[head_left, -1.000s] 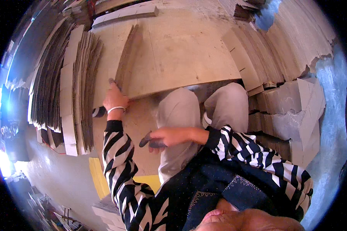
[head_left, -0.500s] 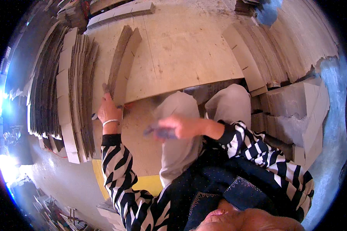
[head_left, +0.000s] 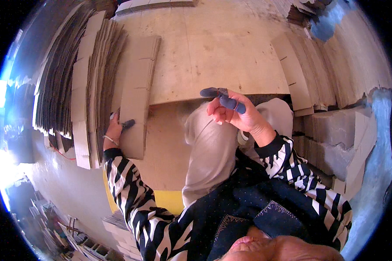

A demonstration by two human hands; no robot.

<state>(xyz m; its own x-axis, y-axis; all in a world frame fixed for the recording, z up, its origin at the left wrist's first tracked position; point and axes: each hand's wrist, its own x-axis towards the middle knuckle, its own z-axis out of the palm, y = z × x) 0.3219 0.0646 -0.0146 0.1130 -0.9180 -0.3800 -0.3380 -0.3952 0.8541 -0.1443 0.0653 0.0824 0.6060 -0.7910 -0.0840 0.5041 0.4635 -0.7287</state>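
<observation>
My left hand [head_left: 113, 132] grips the near end of a small stack of slotted cardboard strips [head_left: 138, 87]. Its thumb, in a dark finger cover, presses on the top strip, while the other fingers are mostly hidden at the stack's left edge. The strips lie lengthwise, their near end past the edge of the pale wooden board [head_left: 217, 52]. Above my knee hovers my right hand [head_left: 239, 112], empty, with dark covers on two digits. One covered digit stretches out to the left and the bare fingers are loosely bent.
Tall rows of cardboard strips [head_left: 88, 87] stand on the left. More strips [head_left: 298, 74] lean along the board's right side, above stacked cardboard [head_left: 331, 122]. Another row [head_left: 154, 4] lies at the far edge. A brown panel [head_left: 165, 148] is beside my leg.
The strips by my left hand now lie with their broad face up and nearer to me. My right hand has moved up and right, its fingers spreading. The view has shifted slightly.
</observation>
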